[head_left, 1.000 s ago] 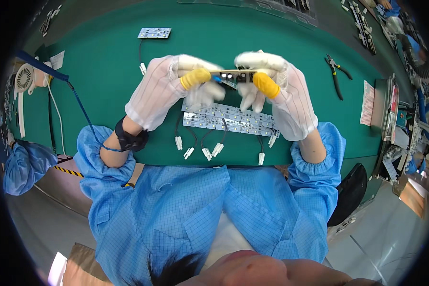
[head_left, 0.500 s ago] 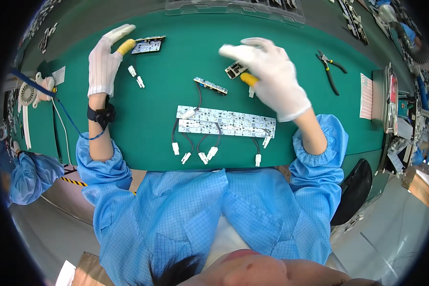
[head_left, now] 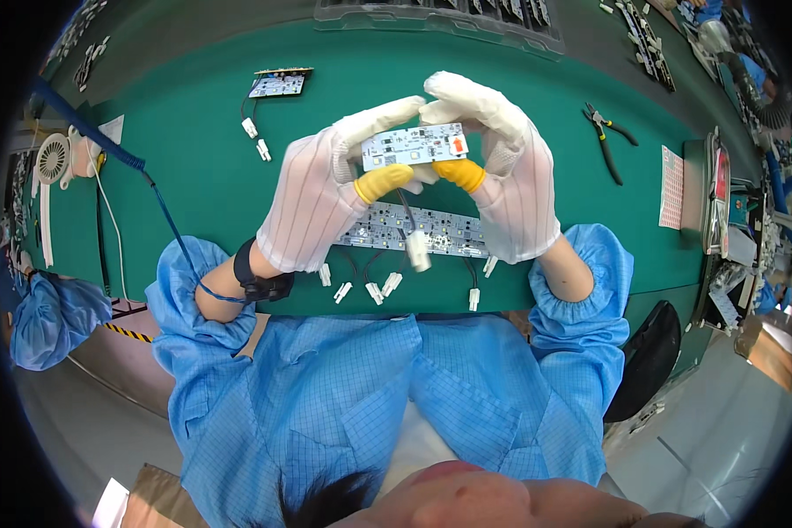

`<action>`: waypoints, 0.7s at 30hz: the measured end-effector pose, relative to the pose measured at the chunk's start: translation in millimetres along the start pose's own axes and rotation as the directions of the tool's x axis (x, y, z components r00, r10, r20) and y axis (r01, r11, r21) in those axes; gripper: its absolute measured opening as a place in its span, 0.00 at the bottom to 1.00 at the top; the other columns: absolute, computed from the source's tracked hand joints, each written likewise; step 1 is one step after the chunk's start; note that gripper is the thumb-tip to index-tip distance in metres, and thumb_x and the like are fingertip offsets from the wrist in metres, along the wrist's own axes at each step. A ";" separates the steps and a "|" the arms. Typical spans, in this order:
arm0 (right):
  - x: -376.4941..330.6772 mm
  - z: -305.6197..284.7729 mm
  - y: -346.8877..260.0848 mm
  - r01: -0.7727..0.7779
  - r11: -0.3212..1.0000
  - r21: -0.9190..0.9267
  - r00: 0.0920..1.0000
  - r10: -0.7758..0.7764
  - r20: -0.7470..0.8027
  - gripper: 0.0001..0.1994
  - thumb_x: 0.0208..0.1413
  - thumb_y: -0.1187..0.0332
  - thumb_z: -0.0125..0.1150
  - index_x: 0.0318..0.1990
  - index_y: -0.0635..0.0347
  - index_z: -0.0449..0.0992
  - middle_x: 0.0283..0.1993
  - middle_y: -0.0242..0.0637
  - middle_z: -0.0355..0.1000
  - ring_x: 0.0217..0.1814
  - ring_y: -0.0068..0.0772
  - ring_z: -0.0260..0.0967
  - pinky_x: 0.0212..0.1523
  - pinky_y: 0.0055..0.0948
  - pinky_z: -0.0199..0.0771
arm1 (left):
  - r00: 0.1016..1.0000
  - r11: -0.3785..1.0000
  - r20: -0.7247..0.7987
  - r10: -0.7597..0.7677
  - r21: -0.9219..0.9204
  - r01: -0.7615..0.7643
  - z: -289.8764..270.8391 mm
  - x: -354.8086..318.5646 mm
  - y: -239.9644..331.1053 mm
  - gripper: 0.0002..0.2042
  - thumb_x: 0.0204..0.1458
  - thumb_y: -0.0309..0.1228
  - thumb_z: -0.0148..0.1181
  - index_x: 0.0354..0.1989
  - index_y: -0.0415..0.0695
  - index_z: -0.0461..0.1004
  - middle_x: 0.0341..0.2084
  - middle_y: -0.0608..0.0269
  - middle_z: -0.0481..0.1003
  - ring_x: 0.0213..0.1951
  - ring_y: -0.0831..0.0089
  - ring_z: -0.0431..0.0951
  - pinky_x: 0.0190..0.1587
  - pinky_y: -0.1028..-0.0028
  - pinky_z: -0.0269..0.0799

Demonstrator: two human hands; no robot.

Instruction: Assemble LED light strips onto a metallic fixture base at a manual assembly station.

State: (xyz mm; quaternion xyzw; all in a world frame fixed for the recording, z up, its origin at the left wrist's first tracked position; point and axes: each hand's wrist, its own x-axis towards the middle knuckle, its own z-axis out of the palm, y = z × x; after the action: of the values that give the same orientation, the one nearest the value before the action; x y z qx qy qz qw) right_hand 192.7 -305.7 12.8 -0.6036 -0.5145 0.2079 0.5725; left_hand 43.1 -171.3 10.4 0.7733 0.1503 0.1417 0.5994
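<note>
Between both hands I hold up a small white circuit board (head_left: 414,146) with an orange part at its right end. My left hand (head_left: 326,180), gloved with a yellow thumb cover, pinches its left end. Its right end is gripped by my right hand (head_left: 506,167), gloved the same way. A dark cable with a white connector (head_left: 417,251) hangs below the board. Underneath, two long white LED boards (head_left: 414,231) lie on the green mat, partly hidden by my hands, with white plugs (head_left: 392,282) along their near side.
Another small board (head_left: 278,85) with wired connectors lies at the far left. Pliers (head_left: 607,141) rest at the right. A clear tray (head_left: 440,31) of parts stands at the back. A blue coiled cord (head_left: 163,207) runs to my left wrist; a small fan (head_left: 55,160) sits far left.
My left hand has come right from beside the far-left board. My right hand has lifted a small board off the mat and turned it white side up; both hands now hold it.
</note>
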 end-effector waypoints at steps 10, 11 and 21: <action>-1.9 -5.5 1.7 0.120 0.886 -0.447 0.979 -0.181 -0.096 0.41 0.42 0.75 0.69 0.65 0.65 0.53 0.36 0.36 0.77 0.58 0.41 0.67 0.64 0.44 0.55 | 0.785 0.616 -0.049 0.618 0.650 -0.444 -4.1 -6.3 -20.6 0.25 0.40 0.32 0.71 0.49 0.44 0.74 0.36 0.65 0.80 0.32 0.72 0.80 0.36 0.75 0.72; -3.3 -5.8 3.0 0.097 0.893 -0.440 0.980 -0.163 -0.115 0.41 0.42 0.75 0.69 0.65 0.65 0.53 0.36 0.36 0.77 0.58 0.41 0.67 0.64 0.44 0.55 | 0.768 0.584 -0.041 0.639 0.676 -0.450 -3.7 -6.1 -21.4 0.25 0.39 0.31 0.72 0.49 0.44 0.74 0.35 0.65 0.79 0.32 0.71 0.80 0.37 0.74 0.72; -6.7 -5.7 0.9 0.233 0.717 -0.657 0.935 -0.351 -0.052 0.42 0.37 0.74 0.69 0.63 0.68 0.56 0.35 0.31 0.77 0.49 0.37 0.71 0.62 0.43 0.58 | 0.789 0.612 -0.064 0.611 0.671 -0.419 -0.2 -7.8 -17.1 0.25 0.39 0.31 0.72 0.50 0.44 0.74 0.32 0.66 0.79 0.31 0.73 0.79 0.37 0.75 0.71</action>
State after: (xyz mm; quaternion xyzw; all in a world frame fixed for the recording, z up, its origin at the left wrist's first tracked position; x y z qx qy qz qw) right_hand 195.2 -314.0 11.2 -0.6887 -0.5915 -0.1267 0.3998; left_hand 34.9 -170.2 -6.4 0.9067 0.0421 0.3622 0.2119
